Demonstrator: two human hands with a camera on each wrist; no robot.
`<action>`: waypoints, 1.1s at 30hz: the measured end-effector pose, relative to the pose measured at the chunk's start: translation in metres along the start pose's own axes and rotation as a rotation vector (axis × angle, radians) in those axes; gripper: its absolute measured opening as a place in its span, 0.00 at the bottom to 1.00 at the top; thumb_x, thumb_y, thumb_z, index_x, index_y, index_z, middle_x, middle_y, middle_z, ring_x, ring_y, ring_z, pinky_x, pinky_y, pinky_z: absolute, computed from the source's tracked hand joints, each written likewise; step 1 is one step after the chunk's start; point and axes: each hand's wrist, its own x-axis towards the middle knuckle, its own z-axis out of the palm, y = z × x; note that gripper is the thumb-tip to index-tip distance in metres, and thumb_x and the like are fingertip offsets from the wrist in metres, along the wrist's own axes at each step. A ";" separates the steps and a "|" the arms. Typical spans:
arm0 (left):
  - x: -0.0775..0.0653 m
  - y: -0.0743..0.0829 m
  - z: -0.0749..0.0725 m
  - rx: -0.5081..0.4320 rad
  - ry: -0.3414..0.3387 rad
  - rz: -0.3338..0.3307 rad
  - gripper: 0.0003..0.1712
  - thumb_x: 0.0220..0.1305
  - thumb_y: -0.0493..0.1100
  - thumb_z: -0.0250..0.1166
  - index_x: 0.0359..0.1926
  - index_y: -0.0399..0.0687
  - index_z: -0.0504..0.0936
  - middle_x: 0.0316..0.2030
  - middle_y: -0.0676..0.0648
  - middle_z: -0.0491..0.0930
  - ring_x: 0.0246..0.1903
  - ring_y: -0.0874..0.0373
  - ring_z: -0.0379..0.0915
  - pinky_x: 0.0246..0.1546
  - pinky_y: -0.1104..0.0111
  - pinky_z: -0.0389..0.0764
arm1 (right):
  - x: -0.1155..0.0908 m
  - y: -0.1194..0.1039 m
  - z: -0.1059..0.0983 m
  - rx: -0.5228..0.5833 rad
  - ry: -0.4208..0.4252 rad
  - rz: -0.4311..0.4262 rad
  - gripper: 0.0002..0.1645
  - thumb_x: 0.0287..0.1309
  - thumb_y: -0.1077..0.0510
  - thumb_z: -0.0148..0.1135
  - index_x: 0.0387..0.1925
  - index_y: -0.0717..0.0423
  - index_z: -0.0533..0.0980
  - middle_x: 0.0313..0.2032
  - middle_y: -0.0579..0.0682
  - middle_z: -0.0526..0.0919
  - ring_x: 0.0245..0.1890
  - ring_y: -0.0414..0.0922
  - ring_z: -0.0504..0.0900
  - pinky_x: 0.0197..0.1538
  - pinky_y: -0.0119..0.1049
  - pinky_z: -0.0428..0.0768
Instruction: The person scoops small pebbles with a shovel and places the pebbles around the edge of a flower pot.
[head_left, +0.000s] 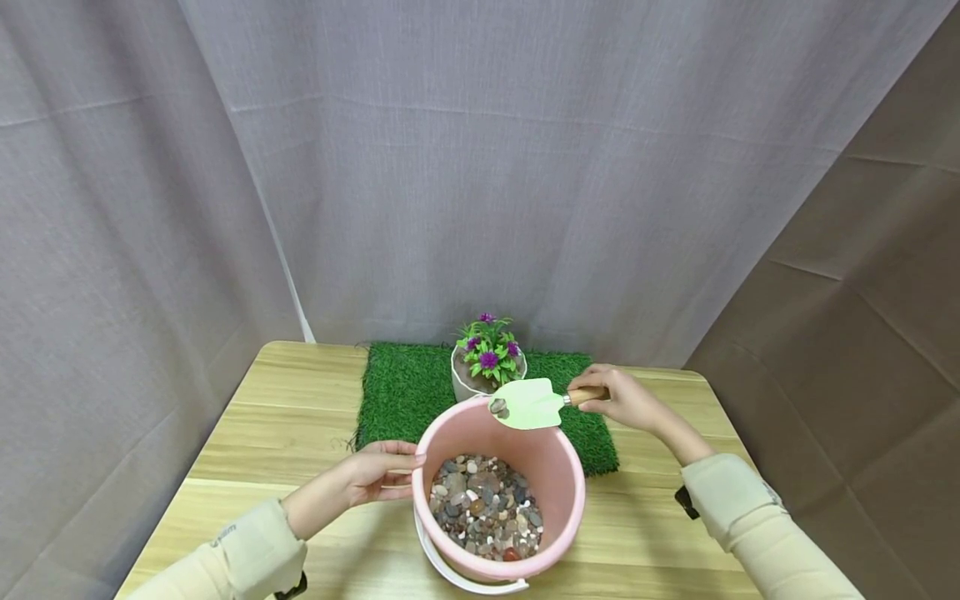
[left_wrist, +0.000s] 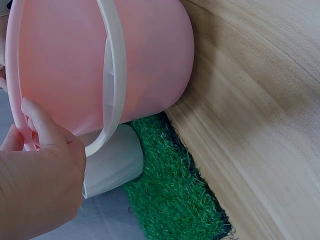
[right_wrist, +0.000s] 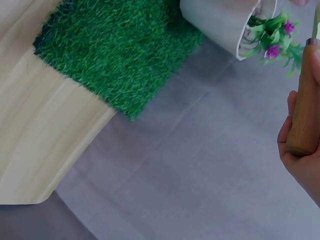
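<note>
A pink bucket [head_left: 558, 492] with a white handle [left_wrist: 118, 65] stands at the front of the table, a layer of mixed pebbles [head_left: 487, 508] inside. My left hand [head_left: 378, 473] pinches the bucket's left rim, thumb on the outside in the left wrist view. In my right hand [head_left: 618, 396] is a hand trowel [head_left: 528, 404], gripped by its wooden handle [right_wrist: 305, 110]. Its pale green blade hangs over the bucket's far rim, with a few pebbles [head_left: 498, 407] near the tip. Just behind the blade is a white pot [head_left: 467, 385] holding a purple-flowered plant [head_left: 491, 354].
The pot stands on a green artificial grass mat [head_left: 405, 392], which lies along the back of the wooden table [head_left: 300, 417]. Grey curtains [head_left: 480, 167] hang behind the table, and a brownish cloth [head_left: 847, 317] hangs on the right.
</note>
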 end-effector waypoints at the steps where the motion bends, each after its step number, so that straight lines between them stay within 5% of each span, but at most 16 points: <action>1: 0.000 0.000 0.000 0.000 0.000 -0.002 0.09 0.61 0.36 0.62 0.43 0.43 0.76 0.28 0.53 0.82 0.28 0.65 0.79 0.40 0.69 0.87 | -0.001 0.002 -0.001 0.002 0.000 0.015 0.15 0.48 0.68 0.67 0.42 0.64 0.80 0.38 0.56 0.81 0.34 0.40 0.76 0.34 0.27 0.82; 33: 0.000 0.001 0.001 -0.005 0.016 -0.009 0.07 0.62 0.36 0.61 0.42 0.44 0.76 0.26 0.54 0.81 0.27 0.66 0.79 0.39 0.70 0.87 | -0.007 0.073 -0.006 -0.073 0.115 0.224 0.17 0.47 0.70 0.67 0.42 0.73 0.78 0.34 0.65 0.81 0.31 0.50 0.78 0.32 0.31 0.79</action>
